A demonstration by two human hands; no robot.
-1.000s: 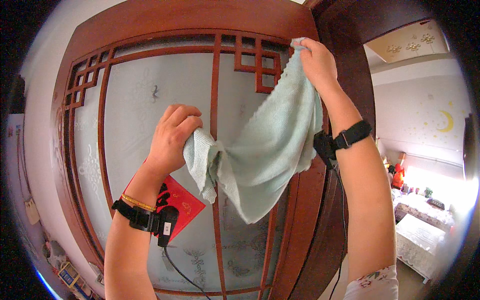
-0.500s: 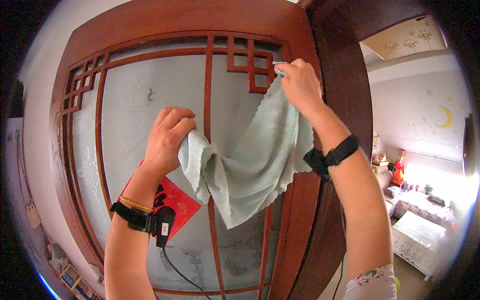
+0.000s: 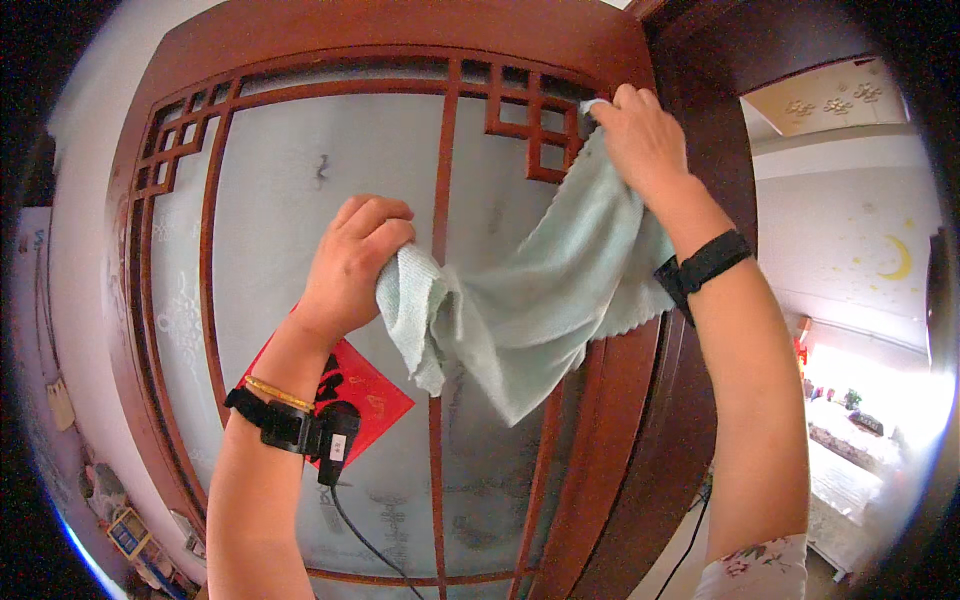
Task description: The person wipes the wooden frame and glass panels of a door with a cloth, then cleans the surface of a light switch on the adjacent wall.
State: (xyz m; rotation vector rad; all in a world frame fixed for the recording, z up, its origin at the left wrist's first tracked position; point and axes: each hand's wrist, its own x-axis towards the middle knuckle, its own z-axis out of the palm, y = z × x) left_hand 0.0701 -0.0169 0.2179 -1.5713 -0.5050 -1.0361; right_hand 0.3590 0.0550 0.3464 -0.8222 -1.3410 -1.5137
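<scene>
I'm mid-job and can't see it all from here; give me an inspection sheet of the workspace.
Surface: reddish-brown wooden door with lattice and frosted glass; whether the cloth touches it, I can't tell.
Job's things: pale green cloth, sagging between the hands, lower edge hanging free.
Clutter: small items low at far left, too unclear to name.
Hands: left hand grips one end of the cloth; right hand, higher, grips the other.
Cables: black cable runs down from the left wrist unit; dark cable beside the right forearm, upper end hidden.
Surroundings: red paper diamond behind the left forearm; room with yellow moon decoration at right.
</scene>
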